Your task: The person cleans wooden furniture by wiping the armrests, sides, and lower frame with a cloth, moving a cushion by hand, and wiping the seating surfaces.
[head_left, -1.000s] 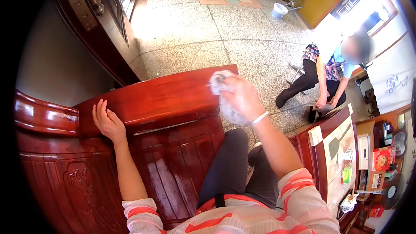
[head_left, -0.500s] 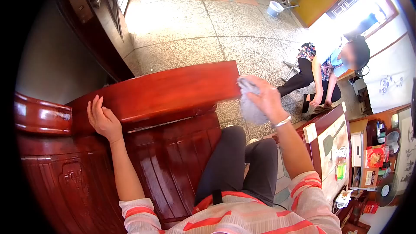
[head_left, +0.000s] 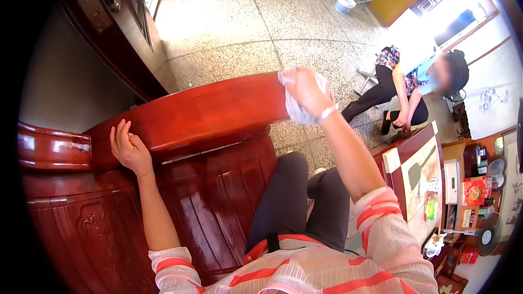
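No txt, brand or no. legible; marks only, too small or blurred. Landmark = elec. fan (head_left: 487, 234), R side of view. Red box (head_left: 475, 192), above & slightly L of fan: printed w/ pale-orange pic., wording illeg. Small pale label (head_left: 467, 218), just up-L of fan: dk marks, can't be read. Wall scroll (head_left: 512, 201), up-R of fan: dk brush-like strokes, poss. characters, illeg. Green-&-white packet (head_left: 431, 209), L of fan: print too small. Red pack (head_left: 468, 256), below-L of fan: surface unclear. White hanging cloth (head_left: 492, 99), well above fan: blue-grey motif, can't tell if any txt.
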A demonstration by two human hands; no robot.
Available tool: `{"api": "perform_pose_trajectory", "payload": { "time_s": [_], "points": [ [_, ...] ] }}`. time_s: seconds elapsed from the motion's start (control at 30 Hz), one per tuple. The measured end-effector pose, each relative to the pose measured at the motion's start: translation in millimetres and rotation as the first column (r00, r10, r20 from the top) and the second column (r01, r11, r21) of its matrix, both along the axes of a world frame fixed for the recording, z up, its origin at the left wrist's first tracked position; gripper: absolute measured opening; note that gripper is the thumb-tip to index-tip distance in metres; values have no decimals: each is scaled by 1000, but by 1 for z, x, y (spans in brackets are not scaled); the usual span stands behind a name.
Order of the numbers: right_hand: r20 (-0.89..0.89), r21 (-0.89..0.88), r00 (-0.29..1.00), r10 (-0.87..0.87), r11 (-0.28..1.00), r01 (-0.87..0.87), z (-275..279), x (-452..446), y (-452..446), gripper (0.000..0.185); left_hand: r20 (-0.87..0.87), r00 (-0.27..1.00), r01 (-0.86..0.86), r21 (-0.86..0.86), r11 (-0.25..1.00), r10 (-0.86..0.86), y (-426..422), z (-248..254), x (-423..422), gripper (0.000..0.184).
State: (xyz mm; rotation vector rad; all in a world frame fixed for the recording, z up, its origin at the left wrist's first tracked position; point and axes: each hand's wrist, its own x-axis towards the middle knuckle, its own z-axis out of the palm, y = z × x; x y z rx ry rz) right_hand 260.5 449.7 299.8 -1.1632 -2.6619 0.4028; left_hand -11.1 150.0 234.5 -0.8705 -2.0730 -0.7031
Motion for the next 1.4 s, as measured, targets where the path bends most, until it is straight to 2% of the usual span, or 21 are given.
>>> {"api": "perform_pose_trajectory", "payload": {
  "time_s": [0.07,0.17,0.27,0.4,0.5,0.6,0.7,0.73,0.8,0.87,0.9,0.93,1.0,1.07,1.17,1.2,1.23,1.27,1.3,1.33,1.4],
  "points": [
    [19,36,999,43,998,-44,8,21,-29,25,9,1000,7,9,1000,-7,1,0,0,25],
    [47,-6,998,39,999,-39,11,37,-49,26,23,1000,-18,-27,999,19,2,4,4,27],
    [-65,76,994,87,994,-82,-5,31,-29,23,25,1000,-10,-37,999,11,3,3,3,27],
    [110,-112,993,-43,992,55,9,-14,8,19,30,1000,10,11,1000,-10,4,1,2,26],
    [23,-12,1000,-2,1000,3,-12,-25,31,17,13,1000,-11,-3,1000,11,4,1,1,26],
    [-123,104,987,107,990,-94,-30,-12,26,12,17,1000,-12,5,1000,12,4,2,2,26],
    [-106,35,987,124,992,-121,7,-1,-33,11,11,999,-33,-3,999,33,7,3,3,25],
    [-262,-17,946,189,980,-200,-3,-7,-42,11,13,999,-48,-11,999,48,7,3,4,25],
    [-141,334,877,460,856,-396,-4,-19,-69,11,11,999,-38,-14,999,38,6,2,3,24],
    [-220,274,861,459,876,-398,-4,-46,-117,11,9,999,-35,-23,999,35,6,2,4,24],
    [-261,297,846,466,872,-388,-21,-66,-132,11,4,999,-35,-34,999,36,6,2,3,24],
    [-161,252,846,508,850,-462,0,-77,-145,12,-2,999,-36,-45,998,36,5,1,2,24],
    [-210,247,834,511,853,-460,-11,-101,-157,10,-8,999,-40,-58,998,39,3,0,2,24],
    [-236,148,821,520,854,-499,-5,-92,-154,12,-5,999,-39,-65,997,39,2,0,0,24],
    [-204,179,850,485,873,-454,-13,-65,-134,17,-23,1000,16,-36,999,-17,-1,-2,-5,25],
    [-162,88,895,415,910,-406,-3,-50,-126,23,-29,999,16,-37,999,-17,-1,-3,-6,25],
    [-227,153,887,401,915,-374,-9,-34,-112,25,-34,999,16,-39,999,-17,-1,-3,-6,25],
    [-157,161,931,328,939,-304,-13,-21,-100,25,-40,999,12,-40,999,-14,-1,-4,-6,25],
    [-183,95,952,245,968,-231,-14,-6,-88,24,-27,999,23,-38,999,-24,0,-4,-4,25],
    [-280,99,933,224,974,-205,-14,12,-76,21,-20,1000,21,-36,999,-22,1,-4,-4,25],
    [-368,141,909,197,978,-155,-25,39,-45,25,-2,1000,-9,-32,999,9,1,-3,-4,25]
  ]
}}
